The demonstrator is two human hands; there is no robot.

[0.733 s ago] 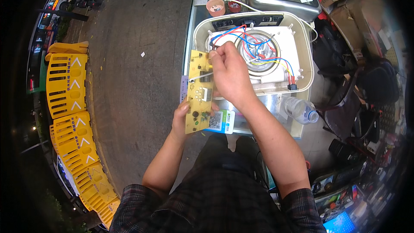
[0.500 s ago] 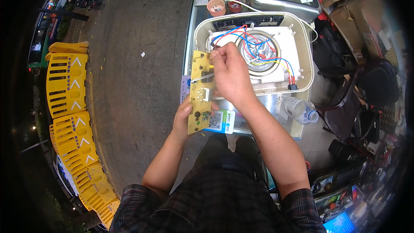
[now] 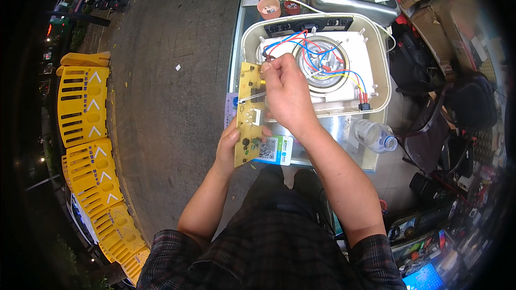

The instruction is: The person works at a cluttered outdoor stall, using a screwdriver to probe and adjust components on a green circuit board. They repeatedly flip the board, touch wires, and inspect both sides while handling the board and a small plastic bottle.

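The yellow circuit board (image 3: 246, 129) is upright between your hands, above the bench's near left corner. Your left hand (image 3: 228, 142) is clamped on its lower part, thumb on the near face; your right hand (image 3: 290, 88) is at its upper end, thumb and fingers pinched together on a small dark piece (image 3: 269, 58), too small to make out.

The board is a thin, flat, long rectangle dotted with components, with pale wires (image 3: 252, 95) crossing its middle. Beyond it on the bench (image 3: 344, 131), a cream plastic housing (image 3: 380, 70) with rounded corners lies open, showing a ringed metal disc (image 3: 325, 83) and loose red, blue and yellow leads. A clear plastic bottle (image 3: 371, 135) lies toward the near right corner; a glossy printed card (image 3: 280, 150) sits at the near edge, and a pink cup (image 3: 269, 8) toward the far left.

Compared with the first frame, you have the board turned slightly more edge-on, its lower end shifted a little right; your right hand is almost unmoved.
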